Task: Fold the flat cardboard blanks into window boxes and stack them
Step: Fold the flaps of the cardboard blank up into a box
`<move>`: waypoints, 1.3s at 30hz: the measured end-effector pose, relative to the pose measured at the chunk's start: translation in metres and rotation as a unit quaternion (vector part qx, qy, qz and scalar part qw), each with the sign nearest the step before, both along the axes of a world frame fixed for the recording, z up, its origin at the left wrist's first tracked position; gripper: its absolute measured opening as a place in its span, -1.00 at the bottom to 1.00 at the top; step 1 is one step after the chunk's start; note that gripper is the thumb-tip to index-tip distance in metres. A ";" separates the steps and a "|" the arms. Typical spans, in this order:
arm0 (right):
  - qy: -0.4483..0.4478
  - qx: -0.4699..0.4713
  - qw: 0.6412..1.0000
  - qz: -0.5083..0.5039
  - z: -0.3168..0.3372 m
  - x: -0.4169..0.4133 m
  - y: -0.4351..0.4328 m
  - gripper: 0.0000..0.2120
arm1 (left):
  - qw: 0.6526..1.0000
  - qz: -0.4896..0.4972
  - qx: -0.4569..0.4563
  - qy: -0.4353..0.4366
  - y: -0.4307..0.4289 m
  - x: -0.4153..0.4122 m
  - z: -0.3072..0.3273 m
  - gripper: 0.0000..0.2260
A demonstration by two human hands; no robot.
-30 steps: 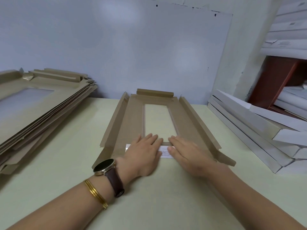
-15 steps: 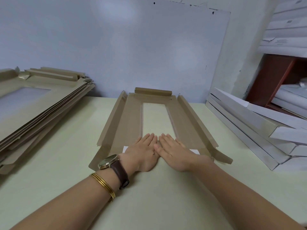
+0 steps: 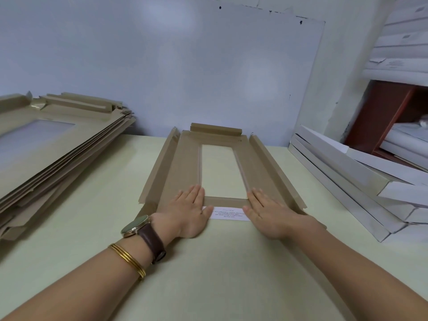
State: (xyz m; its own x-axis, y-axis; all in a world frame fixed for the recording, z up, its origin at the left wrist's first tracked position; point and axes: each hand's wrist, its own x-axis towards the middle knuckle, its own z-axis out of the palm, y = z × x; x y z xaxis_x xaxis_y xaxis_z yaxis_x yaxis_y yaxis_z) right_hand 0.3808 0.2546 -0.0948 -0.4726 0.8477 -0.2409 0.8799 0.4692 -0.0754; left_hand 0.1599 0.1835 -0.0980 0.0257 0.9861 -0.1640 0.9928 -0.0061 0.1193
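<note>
A brown cardboard blank [image 3: 185, 163] with a long window cut-out lies flat on the pale table [image 3: 208, 274], its side flaps raised. A white printed label [image 3: 228, 213] runs along its near edge. My left hand [image 3: 188, 208], with a watch and gold bangles on the wrist, presses flat on the near left part of the blank. My right hand [image 3: 268, 212] presses flat on the near right part. Both hands have straight fingers, and the label shows between them.
A stack of flat brown blanks [image 3: 53, 154] lies at the left. Folded white boxes [image 3: 361, 181] lean in a pile at the right, beside a red-brown shelf [image 3: 384, 112] with more white boxes. A pale wall stands right behind the blank.
My hands were side by side at the middle of the near edge half a second ago; they have slid apart to the left and right, uncovering the white label.
</note>
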 end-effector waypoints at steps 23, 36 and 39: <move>0.015 0.023 0.998 -0.061 0.002 0.015 -0.006 -0.34 | 0.999 0.036 0.007 -0.003 -0.010 -0.024 -0.001 -0.44; 0.212 0.172 0.962 -0.033 0.008 0.030 -0.047 -0.68 | 0.992 0.005 0.095 -0.086 -0.034 -0.025 0.019 -0.66; 0.252 0.186 0.949 -0.037 0.005 0.030 -0.050 -0.63 | 0.992 -0.011 0.091 -0.086 -0.040 -0.023 0.023 -0.67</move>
